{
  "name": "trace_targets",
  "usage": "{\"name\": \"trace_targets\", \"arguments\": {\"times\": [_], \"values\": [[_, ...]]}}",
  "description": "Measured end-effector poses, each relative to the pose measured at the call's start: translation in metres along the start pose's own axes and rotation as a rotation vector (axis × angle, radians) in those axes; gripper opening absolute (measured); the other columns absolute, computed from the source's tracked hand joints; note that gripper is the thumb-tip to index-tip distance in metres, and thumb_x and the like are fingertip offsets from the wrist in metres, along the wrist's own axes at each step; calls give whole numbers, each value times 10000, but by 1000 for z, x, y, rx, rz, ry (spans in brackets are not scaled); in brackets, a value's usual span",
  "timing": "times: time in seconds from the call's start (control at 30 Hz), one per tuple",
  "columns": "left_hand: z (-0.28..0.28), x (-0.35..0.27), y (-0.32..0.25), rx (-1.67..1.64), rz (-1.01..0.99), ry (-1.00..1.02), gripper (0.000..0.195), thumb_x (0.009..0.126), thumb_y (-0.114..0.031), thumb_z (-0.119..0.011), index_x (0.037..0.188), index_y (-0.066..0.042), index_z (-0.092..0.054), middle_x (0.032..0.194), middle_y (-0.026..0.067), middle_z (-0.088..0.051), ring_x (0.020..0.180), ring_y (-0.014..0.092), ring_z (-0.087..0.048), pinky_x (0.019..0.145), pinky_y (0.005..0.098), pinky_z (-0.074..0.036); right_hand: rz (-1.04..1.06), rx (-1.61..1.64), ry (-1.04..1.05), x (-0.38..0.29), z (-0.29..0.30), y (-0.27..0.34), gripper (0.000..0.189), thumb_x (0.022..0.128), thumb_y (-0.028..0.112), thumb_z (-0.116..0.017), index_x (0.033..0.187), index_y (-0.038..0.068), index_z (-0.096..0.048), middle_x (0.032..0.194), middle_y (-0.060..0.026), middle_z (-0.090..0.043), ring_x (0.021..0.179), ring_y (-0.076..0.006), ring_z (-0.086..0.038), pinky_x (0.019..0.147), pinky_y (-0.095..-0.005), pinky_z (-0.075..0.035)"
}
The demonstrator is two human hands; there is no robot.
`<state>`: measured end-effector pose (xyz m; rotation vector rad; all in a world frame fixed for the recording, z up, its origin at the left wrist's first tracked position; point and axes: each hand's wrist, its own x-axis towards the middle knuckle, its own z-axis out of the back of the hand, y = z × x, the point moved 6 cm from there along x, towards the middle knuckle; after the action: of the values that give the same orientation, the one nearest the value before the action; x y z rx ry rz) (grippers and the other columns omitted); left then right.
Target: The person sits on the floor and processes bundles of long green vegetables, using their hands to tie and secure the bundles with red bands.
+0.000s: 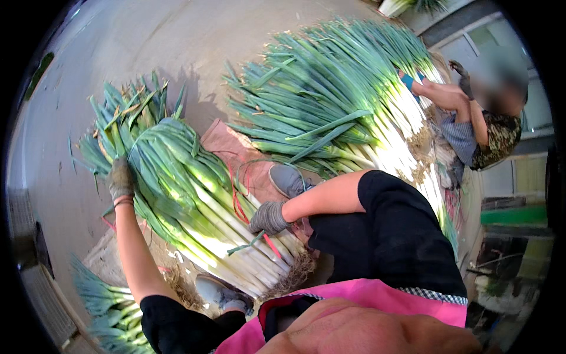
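A large bundle of long green onions (pixel 190 194) lies slantwise between my feet, leafy tops at the far left and pale stalks and roots towards me. My left hand (pixel 120 179), in a dirty work glove, grips the leaves at the bundle's left edge; its fingertips are hidden. On the white stalks is my right hand (pixel 270 217), in a grey knit glove, its fingers curled against them at a red tie (pixel 272 246). A green strip (pixel 246 244) lies across the stalks beside it. The shaggy roots (pixel 295 272) point towards my lap.
More green onions (pixel 318 97) lie in a broad row at the right. A co-worker (pixel 495 128) sits beyond their root ends. Another pile (pixel 115 309) is at the lower left. My shoes (pixel 287 180) flank the bundle, over pinkish sacking (pixel 225 141).
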<state>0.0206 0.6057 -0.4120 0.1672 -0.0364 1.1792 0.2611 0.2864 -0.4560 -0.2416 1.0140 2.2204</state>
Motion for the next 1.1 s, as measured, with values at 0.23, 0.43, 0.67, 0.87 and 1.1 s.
{"name": "trace_targets", "arguments": {"times": [0.23,0.43,0.67,0.87,1.1], "values": [[7,-9,-2,70,-56,23,183,804,-116,-407,942,-85,-522,989,144,-552,795,327,-578,646,423,-468,28,-26,21,5,0,0,160,678,219,-571,799,115,-559,697,-133,-571,684,-341,-567,568,-445,-424],[11,0,-14,145,-42,68,164,795,-105,-415,890,-76,-545,910,138,-559,755,324,-579,639,419,-468,42,-32,7,5,0,2,161,682,223,-568,799,113,-557,695,-127,-572,685,-340,-566,566,-445,-422],[-34,-1,46,-634,291,-100,131,778,-147,-545,845,-42,-586,742,132,-607,639,279,-555,589,357,-428,11,-29,17,2,0,1,171,689,240,-568,802,112,-555,704,-127,-574,693,-339,-567,575,-439,-425],[-71,-9,61,-921,442,-153,172,804,-189,-545,905,-52,-570,802,107,-620,692,239,-565,646,332,-433,22,-8,0,1,0,1,171,685,239,-573,798,111,-557,705,-130,-575,690,-342,-566,572,-440,-425],[11,-17,-2,-156,230,-78,204,837,-151,-410,997,-86,-519,978,138,-559,856,336,-555,690,405,-445,23,-41,9,4,4,4,174,684,238,-570,801,110,-556,703,-134,-572,691,-342,-567,575,-447,-425]]}}
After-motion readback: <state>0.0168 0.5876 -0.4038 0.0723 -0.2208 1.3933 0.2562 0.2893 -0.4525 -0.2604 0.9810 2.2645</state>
